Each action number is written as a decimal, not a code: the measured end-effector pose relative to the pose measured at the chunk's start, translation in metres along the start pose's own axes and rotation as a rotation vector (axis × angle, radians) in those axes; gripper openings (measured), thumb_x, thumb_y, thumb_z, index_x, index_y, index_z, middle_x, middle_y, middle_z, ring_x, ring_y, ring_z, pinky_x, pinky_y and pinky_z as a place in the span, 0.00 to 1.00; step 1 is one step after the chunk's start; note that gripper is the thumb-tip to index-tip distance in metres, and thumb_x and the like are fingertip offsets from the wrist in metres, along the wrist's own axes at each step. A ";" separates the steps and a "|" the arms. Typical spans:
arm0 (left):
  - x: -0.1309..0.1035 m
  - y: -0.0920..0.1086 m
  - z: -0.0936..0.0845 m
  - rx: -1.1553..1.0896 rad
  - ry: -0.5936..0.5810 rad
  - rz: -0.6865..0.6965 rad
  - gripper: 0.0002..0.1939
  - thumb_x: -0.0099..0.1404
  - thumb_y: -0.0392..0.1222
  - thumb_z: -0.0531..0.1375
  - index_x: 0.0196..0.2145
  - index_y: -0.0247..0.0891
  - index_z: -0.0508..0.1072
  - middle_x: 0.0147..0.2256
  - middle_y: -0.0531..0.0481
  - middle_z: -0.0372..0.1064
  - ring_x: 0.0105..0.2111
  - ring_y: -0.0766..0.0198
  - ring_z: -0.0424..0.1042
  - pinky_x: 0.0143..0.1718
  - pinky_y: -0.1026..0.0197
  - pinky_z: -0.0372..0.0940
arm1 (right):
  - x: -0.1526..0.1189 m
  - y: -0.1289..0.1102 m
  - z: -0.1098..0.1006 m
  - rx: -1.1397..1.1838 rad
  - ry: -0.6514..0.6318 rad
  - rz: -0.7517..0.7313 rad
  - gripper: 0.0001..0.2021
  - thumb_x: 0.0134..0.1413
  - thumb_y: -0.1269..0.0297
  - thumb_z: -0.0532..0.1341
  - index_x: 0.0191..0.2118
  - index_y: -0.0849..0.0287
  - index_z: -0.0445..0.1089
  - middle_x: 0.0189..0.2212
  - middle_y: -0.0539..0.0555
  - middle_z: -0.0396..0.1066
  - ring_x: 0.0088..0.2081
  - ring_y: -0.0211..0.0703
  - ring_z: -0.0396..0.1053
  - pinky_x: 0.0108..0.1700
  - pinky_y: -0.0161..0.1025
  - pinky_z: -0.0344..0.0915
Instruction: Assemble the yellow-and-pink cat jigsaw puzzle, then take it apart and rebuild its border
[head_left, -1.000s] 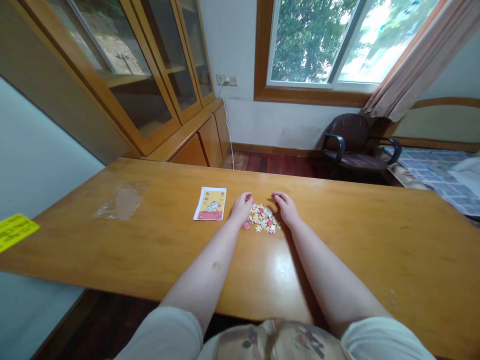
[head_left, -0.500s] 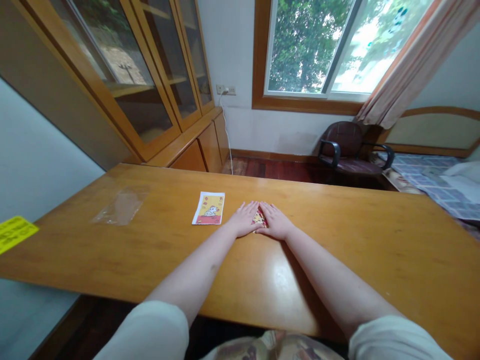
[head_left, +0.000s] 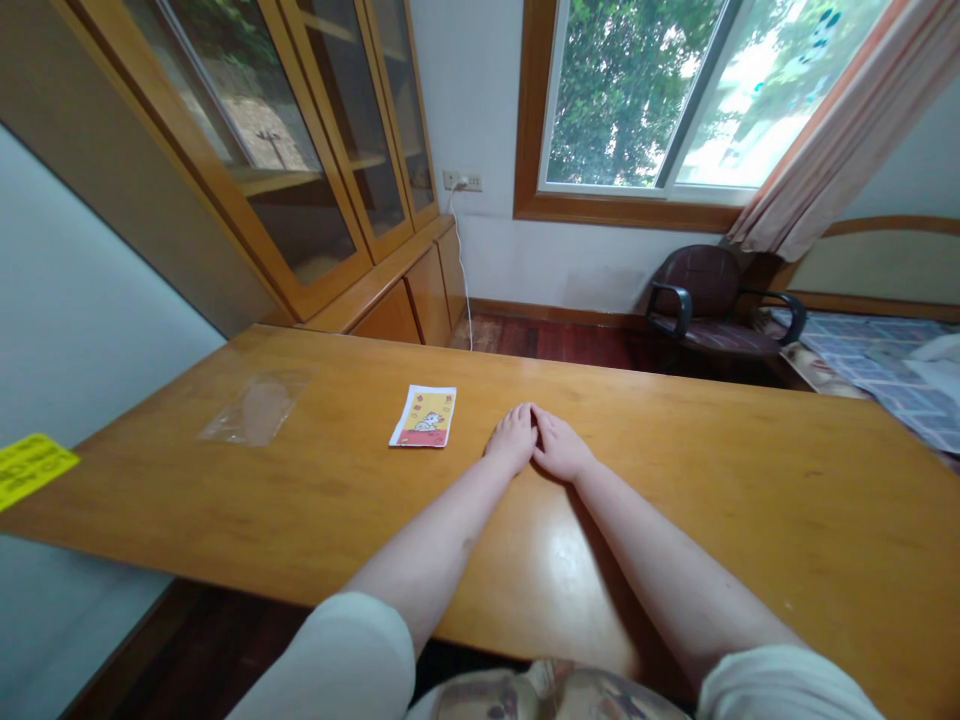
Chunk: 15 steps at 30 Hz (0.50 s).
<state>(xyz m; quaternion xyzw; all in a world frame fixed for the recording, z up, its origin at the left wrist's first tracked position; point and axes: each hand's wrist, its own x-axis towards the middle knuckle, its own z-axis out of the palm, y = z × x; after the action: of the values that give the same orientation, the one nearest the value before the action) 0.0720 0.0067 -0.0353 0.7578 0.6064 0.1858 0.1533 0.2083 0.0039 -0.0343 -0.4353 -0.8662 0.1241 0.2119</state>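
My left hand (head_left: pixel 514 438) and my right hand (head_left: pixel 562 447) meet over the middle of the table (head_left: pixel 315 510). Their fingertips touch at the far end, and both palms face down and inward. The left fingers are curled; those of the right are pressed together and bent over. Whatever lies beneath them is covered from this view. To the left of my hands a card (head_left: pixel 424 416) rests flat, printed with a white cartoon animal on yellow and pink.
A clear plastic bag (head_left: pixel 257 410) lies flat on the table's left part. A yellow label (head_left: pixel 34 470) shows at the left edge. Beyond the table stand a glass-door cabinet (head_left: pixel 375 255), an armchair (head_left: pixel 712 300) and a bed (head_left: pixel 892 350).
My hands have drawn closer together and the left fingers have curled in. The small red and yellow patterned pieces that showed between them are now covered. The view has shifted slightly.
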 end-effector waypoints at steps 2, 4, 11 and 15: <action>-0.002 0.003 -0.001 -0.016 0.009 0.001 0.20 0.69 0.43 0.48 0.57 0.34 0.59 0.56 0.39 0.63 0.56 0.55 0.63 0.57 0.53 0.58 | 0.000 0.000 -0.001 -0.010 -0.009 0.016 0.33 0.53 0.63 0.54 0.63 0.76 0.50 0.58 0.72 0.60 0.59 0.55 0.60 0.60 0.51 0.58; -0.004 0.003 -0.003 -0.049 0.005 0.027 0.21 0.69 0.45 0.48 0.57 0.34 0.59 0.55 0.39 0.64 0.55 0.55 0.64 0.56 0.53 0.59 | -0.001 -0.001 -0.002 -0.010 -0.011 0.036 0.33 0.53 0.62 0.54 0.63 0.75 0.51 0.57 0.70 0.62 0.58 0.53 0.62 0.60 0.50 0.58; -0.011 -0.004 -0.010 -0.156 0.041 0.092 0.28 0.68 0.46 0.46 0.63 0.33 0.53 0.63 0.38 0.54 0.63 0.56 0.52 0.64 0.50 0.49 | -0.014 -0.005 -0.006 -0.010 0.209 0.008 0.23 0.57 0.61 0.52 0.56 0.64 0.63 0.53 0.63 0.68 0.56 0.50 0.64 0.64 0.55 0.50; -0.033 -0.006 -0.019 -0.171 0.037 0.139 0.29 0.68 0.48 0.48 0.63 0.33 0.52 0.63 0.40 0.53 0.65 0.58 0.50 0.65 0.49 0.45 | -0.042 -0.014 -0.013 -0.015 0.301 0.019 0.21 0.60 0.58 0.52 0.55 0.62 0.64 0.53 0.62 0.68 0.59 0.50 0.61 0.64 0.54 0.49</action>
<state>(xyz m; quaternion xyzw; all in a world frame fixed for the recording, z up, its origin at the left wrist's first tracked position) 0.0518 -0.0243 -0.0245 0.7786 0.5372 0.2610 0.1927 0.2273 -0.0379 -0.0287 -0.4587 -0.8213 0.0531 0.3351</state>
